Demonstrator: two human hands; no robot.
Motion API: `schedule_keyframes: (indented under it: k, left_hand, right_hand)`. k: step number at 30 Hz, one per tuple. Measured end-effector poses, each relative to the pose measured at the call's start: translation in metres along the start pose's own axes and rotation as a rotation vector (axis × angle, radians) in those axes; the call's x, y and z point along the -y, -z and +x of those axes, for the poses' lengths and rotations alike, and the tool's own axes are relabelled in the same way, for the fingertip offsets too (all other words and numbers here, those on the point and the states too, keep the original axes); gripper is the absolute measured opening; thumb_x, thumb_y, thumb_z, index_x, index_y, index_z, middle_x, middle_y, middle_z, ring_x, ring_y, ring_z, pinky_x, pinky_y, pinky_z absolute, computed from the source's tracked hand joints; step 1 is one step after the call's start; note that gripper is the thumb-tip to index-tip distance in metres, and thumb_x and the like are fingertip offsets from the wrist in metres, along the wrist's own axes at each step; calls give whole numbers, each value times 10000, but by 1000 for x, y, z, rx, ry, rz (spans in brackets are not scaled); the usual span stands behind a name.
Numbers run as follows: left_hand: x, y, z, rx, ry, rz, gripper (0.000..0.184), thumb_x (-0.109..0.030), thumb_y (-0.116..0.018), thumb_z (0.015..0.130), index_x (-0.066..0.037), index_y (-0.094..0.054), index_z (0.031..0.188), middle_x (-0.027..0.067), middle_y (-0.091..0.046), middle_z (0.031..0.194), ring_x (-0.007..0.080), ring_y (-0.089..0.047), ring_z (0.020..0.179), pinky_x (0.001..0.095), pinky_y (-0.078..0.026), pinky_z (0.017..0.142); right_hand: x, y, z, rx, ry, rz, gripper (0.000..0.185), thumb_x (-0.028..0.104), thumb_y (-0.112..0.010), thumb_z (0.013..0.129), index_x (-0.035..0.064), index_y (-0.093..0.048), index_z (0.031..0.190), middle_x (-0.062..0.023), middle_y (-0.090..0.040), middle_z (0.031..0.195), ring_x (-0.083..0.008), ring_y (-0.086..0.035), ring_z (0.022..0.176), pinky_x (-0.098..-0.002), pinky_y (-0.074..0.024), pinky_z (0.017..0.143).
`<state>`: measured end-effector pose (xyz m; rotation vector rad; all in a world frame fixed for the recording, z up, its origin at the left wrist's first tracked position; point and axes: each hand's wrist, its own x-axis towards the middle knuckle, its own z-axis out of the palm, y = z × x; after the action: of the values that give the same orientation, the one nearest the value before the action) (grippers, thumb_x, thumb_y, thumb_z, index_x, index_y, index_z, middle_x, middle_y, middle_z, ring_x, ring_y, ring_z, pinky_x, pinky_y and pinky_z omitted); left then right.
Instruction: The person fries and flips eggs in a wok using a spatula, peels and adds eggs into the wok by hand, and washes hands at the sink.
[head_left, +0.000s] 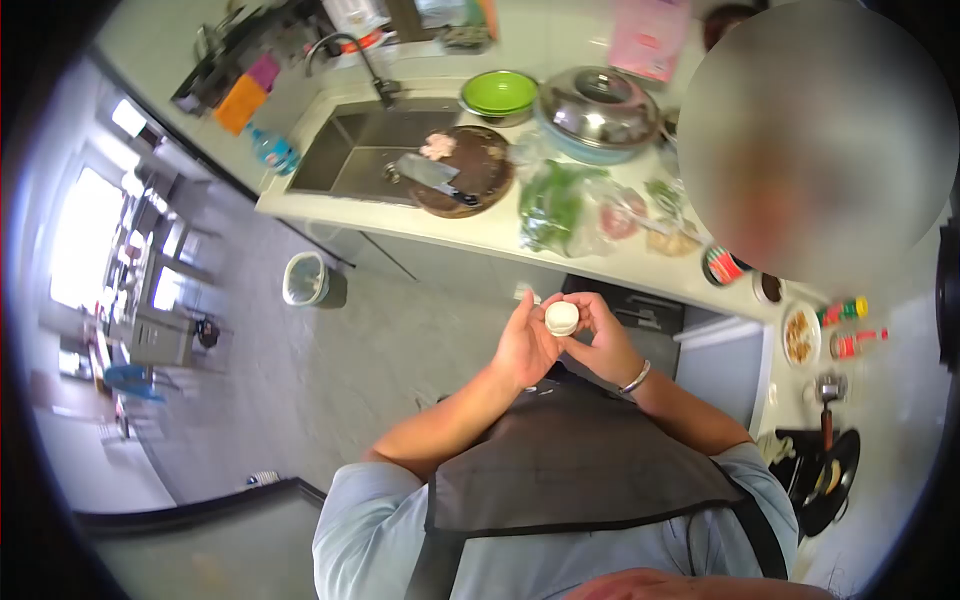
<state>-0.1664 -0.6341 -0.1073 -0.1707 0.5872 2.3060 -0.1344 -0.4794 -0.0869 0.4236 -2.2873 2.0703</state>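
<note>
In the head view, both hands meet in front of the apron over the floor. Between them is a small, round white object [562, 318], like a little jar or cup; its exact kind is unclear. My right hand [603, 345] grips it with thumb and fingers, with a bracelet on that wrist. My left hand [525, 348] cups its other side, thumb up, some fingers hidden behind it. A small white piece [527, 294] shows by the left thumb tip, too blurred to name.
The counter bears a round chopping board [490, 165] with a cleaver [428, 172], bagged greens [550, 208], a lidded pot [598, 110] and a plate of food [801, 335]. A sink [345, 150] is at left, a bin [306, 280] below, a wok [835, 490] at right.
</note>
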Motion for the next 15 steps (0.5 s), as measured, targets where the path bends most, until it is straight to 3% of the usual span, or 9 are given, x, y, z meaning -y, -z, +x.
schedule_keyframes:
  k: [6,15]
  left_hand:
    - [-78,50,1,-64,-153,-108,694,-581,-272,973,10,-442,1295,152,-545,1272,283,-518,1194,404,-409,1028]
    - [-202,90,6,-275,-420,-221,687,-568,-268,980,19,-450,1285,157,-559,1252,282,-525,1190,407,-414,1029]
  right_hand:
    - [-47,-52,98,266,-29,112,478,-6,-675,803,40,-458,1227,-69,-579,1155,-117,-576,981,-258,-474,798]
    - [-63,-130,254,587,23,112,482,-8,-676,791,12,-452,1217,-107,-573,1160,-157,-593,999,-284,-490,816]
